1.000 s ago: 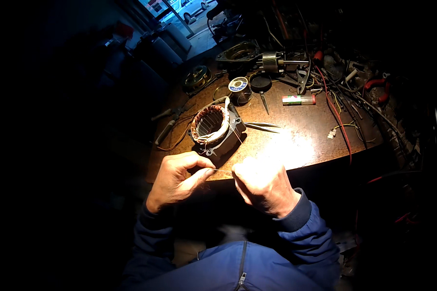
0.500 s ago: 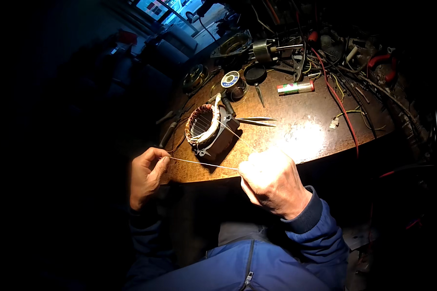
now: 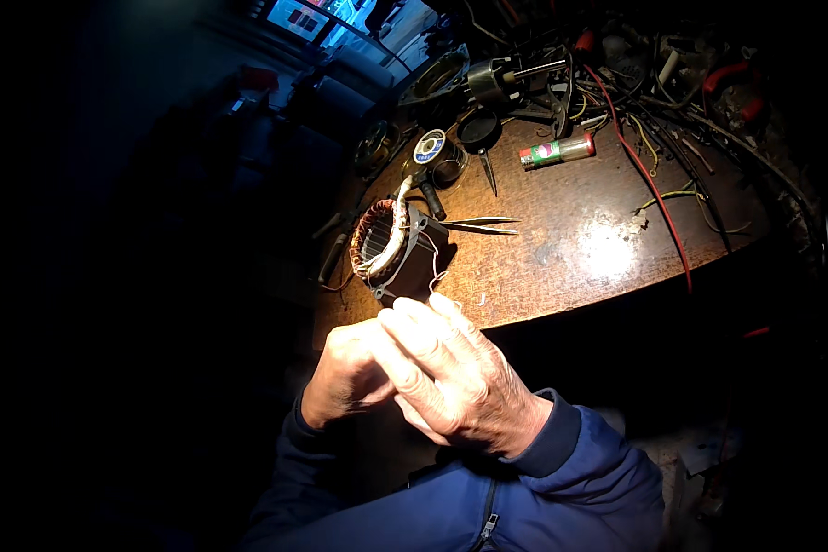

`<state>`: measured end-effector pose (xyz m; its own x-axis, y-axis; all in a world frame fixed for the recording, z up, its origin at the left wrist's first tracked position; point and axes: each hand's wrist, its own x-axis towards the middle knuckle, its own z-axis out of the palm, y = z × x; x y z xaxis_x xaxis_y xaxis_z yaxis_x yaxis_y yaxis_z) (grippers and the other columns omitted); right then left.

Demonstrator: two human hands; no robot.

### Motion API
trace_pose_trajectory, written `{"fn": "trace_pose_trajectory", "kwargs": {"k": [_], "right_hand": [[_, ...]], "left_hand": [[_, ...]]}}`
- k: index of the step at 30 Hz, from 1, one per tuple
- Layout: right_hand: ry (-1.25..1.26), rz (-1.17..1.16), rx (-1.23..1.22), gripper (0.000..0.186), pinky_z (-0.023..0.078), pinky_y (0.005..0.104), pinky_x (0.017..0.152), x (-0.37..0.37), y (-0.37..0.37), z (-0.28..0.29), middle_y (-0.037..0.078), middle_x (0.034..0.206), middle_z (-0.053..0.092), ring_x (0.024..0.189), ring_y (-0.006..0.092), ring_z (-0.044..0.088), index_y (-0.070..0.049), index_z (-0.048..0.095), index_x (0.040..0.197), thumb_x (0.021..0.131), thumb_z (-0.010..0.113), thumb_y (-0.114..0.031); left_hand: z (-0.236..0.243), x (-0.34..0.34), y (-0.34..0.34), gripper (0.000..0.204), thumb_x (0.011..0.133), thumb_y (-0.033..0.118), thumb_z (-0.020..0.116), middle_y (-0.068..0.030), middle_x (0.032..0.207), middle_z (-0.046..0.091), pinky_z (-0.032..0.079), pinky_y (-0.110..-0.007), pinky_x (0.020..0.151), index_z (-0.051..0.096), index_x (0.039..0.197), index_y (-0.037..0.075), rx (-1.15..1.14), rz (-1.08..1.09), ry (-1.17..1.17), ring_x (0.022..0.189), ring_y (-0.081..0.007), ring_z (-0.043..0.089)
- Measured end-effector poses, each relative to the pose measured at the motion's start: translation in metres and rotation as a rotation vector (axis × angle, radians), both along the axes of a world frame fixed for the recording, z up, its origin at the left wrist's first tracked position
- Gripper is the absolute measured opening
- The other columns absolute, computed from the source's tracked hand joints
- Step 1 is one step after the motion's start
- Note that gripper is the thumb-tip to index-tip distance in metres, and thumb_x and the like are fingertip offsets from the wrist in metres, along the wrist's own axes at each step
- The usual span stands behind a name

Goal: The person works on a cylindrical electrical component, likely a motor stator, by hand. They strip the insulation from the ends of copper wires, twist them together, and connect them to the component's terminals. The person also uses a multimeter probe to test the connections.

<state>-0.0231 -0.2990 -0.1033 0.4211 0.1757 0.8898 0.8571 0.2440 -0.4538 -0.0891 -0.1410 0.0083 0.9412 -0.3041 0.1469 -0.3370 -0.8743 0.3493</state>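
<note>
A motor stator (image 3: 416, 267) with copper windings and a white-wrapped lead bundle (image 3: 400, 221) lies near the bench's front edge. From its right side a thin white cord (image 3: 434, 276) hangs in a slack bend down to my hands. My right hand (image 3: 465, 386) is closed, with bent fingers pressed together at the cord. Against it, my left hand (image 3: 340, 373) is curled shut; its fingertips are hidden behind the right hand, so what they hold does not show. Beyond both hands, a slim two-pointed metal tool (image 3: 488, 226) lies beside the stator.
On the wooden bench (image 3: 543, 262) stand a labelled spool (image 3: 430, 147) and a round black cap (image 3: 478, 127). A lighter (image 3: 557, 152) lies to their right. A metal rotor (image 3: 492, 85), a red wire (image 3: 649, 198) and tangled cables crowd the back and right.
My hands have come together; my left hand moved right and my right hand moved left. The cord, stretched straight between them before, now hangs slack by the stator.
</note>
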Motion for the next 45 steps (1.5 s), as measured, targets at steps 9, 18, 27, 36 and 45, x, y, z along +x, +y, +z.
{"fn": "trace_pose_trajectory", "kwargs": {"k": [9,18,27,36,45], "right_hand": [[0.324,0.106,-0.017,0.036,0.055,0.0371,0.057,-0.011,-0.002,-0.021,0.011,0.079,0.065,0.066,0.0271,0.07,0.002,0.07,0.115,0.08,0.08,-0.002],[0.515,0.162,0.178,0.015,0.054,0.0337,0.057,-0.01,-0.011,-0.03,0.014,0.074,0.068,0.061,0.0265,0.069,0.002,0.07,0.095,0.082,0.073,0.01],[0.152,-0.439,-0.232,0.009,0.056,0.0451,0.077,-0.025,-0.035,-0.039,0.017,0.095,0.067,0.098,0.032,0.069,-0.002,0.067,0.082,0.08,0.068,-0.011],[-0.118,-0.613,0.096,0.021,0.052,0.0517,0.109,-0.059,-0.03,0.009,0.013,0.114,0.072,0.109,0.0292,0.072,-0.005,0.07,0.107,0.086,0.072,-0.003],[0.322,0.053,-0.1,0.05,0.062,0.0388,0.07,-0.054,-0.011,-0.004,0.021,0.104,0.068,0.083,0.0339,0.073,0.004,0.061,0.13,0.083,0.073,-0.004]], "left_hand": [[0.0,-0.006,-0.004,0.016,0.084,0.001,0.086,-0.0113,0.087,0.077,0.059,-0.029,0.069,0.078,0.099,-0.001,-0.112,0.196,0.108,0.078,-0.0195,0.076],[-0.003,-0.014,0.003,0.01,0.086,-0.003,0.081,-0.0109,0.083,0.075,0.054,-0.028,0.068,0.077,0.094,-0.003,-0.113,0.316,0.08,0.074,-0.0173,0.072],[-0.018,-0.026,-0.009,0.005,0.094,0.0,0.076,-0.0022,0.08,0.071,0.05,-0.023,0.064,0.073,0.092,-0.003,-0.24,0.462,0.126,0.071,-0.0063,0.064],[-0.009,-0.02,-0.015,0.023,0.084,0.009,0.081,-0.0124,0.089,0.072,0.057,-0.034,0.072,0.074,0.105,0.003,0.011,0.161,0.183,0.081,-0.0287,0.073],[-0.015,-0.033,0.002,0.019,0.083,0.005,0.085,-0.01,0.083,0.069,0.054,-0.034,0.063,0.074,0.098,0.005,-0.1,0.011,0.045,0.072,-0.027,0.069]]}}
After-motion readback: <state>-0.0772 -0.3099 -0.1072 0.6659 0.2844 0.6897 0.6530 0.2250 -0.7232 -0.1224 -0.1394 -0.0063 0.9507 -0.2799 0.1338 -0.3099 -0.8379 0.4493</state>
